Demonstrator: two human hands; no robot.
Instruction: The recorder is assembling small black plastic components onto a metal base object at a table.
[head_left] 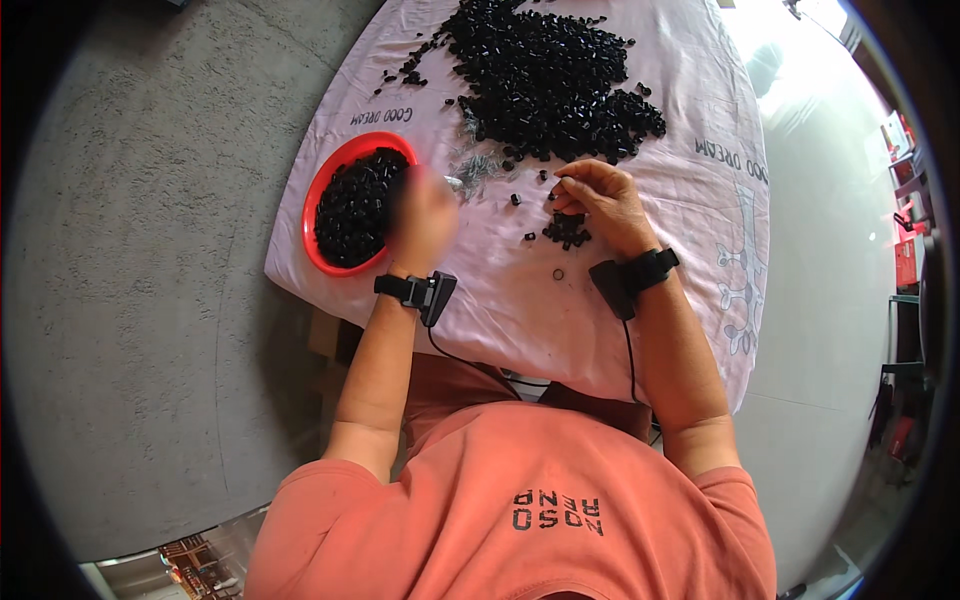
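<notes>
Sitting just bodyward of the right hand (613, 204), fingertips bunched together, is that little black pile (568, 236); can't tell the blurry left hand's (428, 220) grip.

One head-worn fisheye view, upright, looking steeply down from head height. The shirt (500, 470) fills the lower edge, nearest the lens; left hand (425, 222) and right hand (606, 205) appear mid-frame, farther off, over the worktop (485, 295). Coverage is wide, reaching floor (150, 260) at left.

Coral short-sleeved T-shirt (440, 490), black wrist straps (652, 268), thin cables (632, 362)
</notes>
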